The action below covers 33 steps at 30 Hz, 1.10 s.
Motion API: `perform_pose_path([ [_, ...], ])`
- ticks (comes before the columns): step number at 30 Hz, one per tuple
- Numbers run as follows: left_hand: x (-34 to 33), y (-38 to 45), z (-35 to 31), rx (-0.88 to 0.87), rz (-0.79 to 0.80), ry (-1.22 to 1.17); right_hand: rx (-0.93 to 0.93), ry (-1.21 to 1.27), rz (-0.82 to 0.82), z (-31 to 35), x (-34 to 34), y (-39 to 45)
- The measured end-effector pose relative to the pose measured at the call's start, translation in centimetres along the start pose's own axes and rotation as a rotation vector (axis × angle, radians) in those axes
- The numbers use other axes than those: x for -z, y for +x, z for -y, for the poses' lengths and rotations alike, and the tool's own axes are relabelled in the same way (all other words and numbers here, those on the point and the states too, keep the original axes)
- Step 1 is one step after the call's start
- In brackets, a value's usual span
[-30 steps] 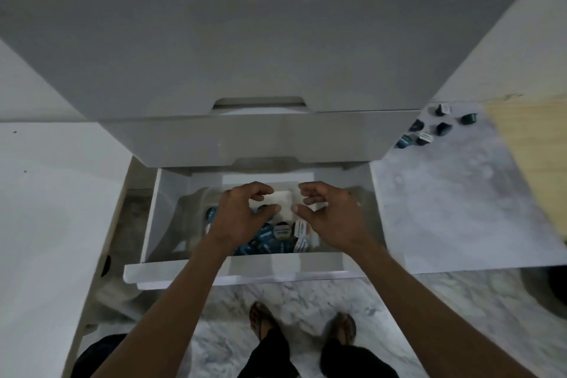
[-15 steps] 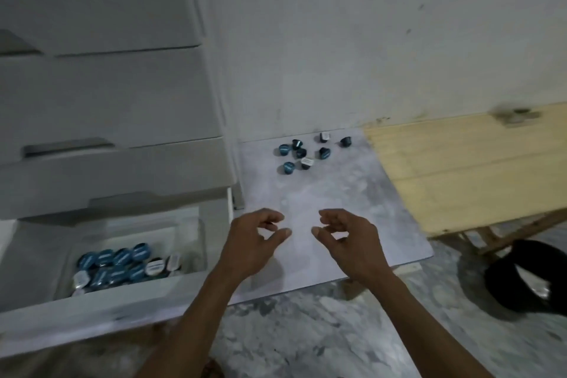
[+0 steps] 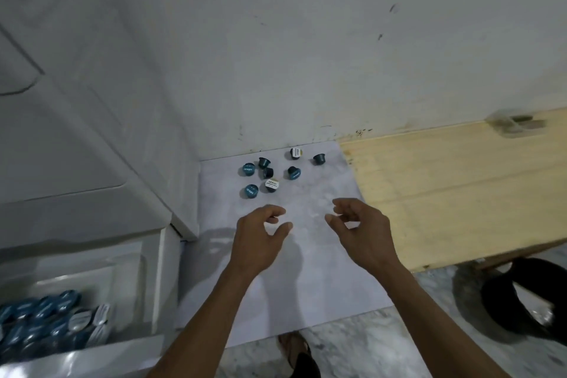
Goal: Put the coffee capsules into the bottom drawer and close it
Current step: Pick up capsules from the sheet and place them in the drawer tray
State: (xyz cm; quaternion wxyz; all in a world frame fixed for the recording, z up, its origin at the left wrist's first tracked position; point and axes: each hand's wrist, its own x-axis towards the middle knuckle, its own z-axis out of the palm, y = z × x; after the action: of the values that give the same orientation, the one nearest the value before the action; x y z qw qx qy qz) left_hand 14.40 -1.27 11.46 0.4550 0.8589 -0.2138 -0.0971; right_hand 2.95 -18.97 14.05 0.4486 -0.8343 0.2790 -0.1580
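Note:
Several small teal and dark coffee capsules (image 3: 267,172) lie scattered on a pale marble slab (image 3: 306,255) near the wall, two of them with white lids. Just short of them my left hand (image 3: 259,236) and my right hand (image 3: 359,230) hover above the slab, fingers loosely curled, holding nothing. At the lower left the bottom drawer (image 3: 101,356) of a white cabinet stands pulled out, with many capsules (image 3: 46,319) packed inside.
The white drawer cabinet (image 3: 76,132) rises at the left, a white wall behind. A light wooden board (image 3: 460,187) adjoins the slab on the right. A black round object (image 3: 521,298) sits on the marble floor at the lower right. My foot (image 3: 294,350) shows below.
My hands left the drawer and moved right over the slab toward the loose capsules. The view swung from the drawer to the slab and came closer.

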Motion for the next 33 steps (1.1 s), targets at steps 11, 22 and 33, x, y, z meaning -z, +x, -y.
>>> perform_pose_path([
  [11,-2.0,9.8,7.8,0.182,-0.212,0.082,0.083,-0.170,0.207,-1.1,-9.9,12.2],
  [22,-6.5,11.6,15.7,0.116,-0.301,0.170,0.238,-0.162,0.199,-8.2,-18.5,15.6],
  [33,-8.1,12.2,17.1,0.010,-0.456,0.250,0.418,-0.182,-0.002,-10.4,-20.5,16.1],
])
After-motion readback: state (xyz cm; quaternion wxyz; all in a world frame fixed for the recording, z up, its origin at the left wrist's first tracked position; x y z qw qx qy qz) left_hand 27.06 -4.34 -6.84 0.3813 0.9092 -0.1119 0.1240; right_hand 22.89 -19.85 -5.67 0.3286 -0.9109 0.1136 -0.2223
